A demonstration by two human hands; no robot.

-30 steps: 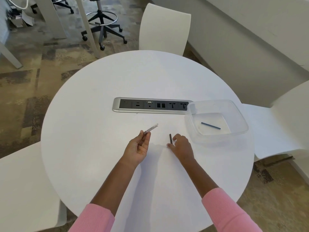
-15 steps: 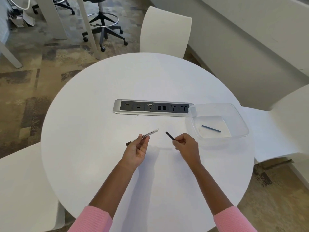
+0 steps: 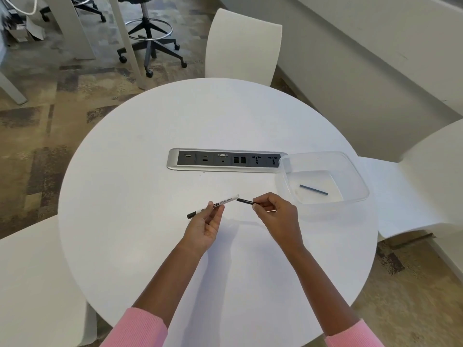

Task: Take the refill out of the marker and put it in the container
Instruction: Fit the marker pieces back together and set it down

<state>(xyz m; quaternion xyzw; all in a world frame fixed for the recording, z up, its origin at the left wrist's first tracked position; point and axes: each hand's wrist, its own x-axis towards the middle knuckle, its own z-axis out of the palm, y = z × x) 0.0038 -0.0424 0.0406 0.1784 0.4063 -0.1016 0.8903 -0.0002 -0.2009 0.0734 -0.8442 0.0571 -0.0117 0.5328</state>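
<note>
My left hand (image 3: 204, 225) holds a white whiteboard marker (image 3: 220, 203) with a black tip at its lower left end. The marker slants up to the right, its open end facing my right hand. My right hand (image 3: 275, 216) pinches a thin black refill (image 3: 246, 201), whose free end points at the marker's open end, almost touching it. A clear plastic container (image 3: 350, 169) stands at the table's right side. A blue refill (image 3: 313, 190) lies on its bottom.
The round white table (image 3: 215, 121) has a grey socket strip (image 3: 225, 160) set into its middle, just left of the container. White chairs stand behind, left and right of the table. An office stool stands on the carpet behind.
My right hand lifted the black refill off the table and turned it to point at the marker's open end. My left hand raised the marker slightly.
</note>
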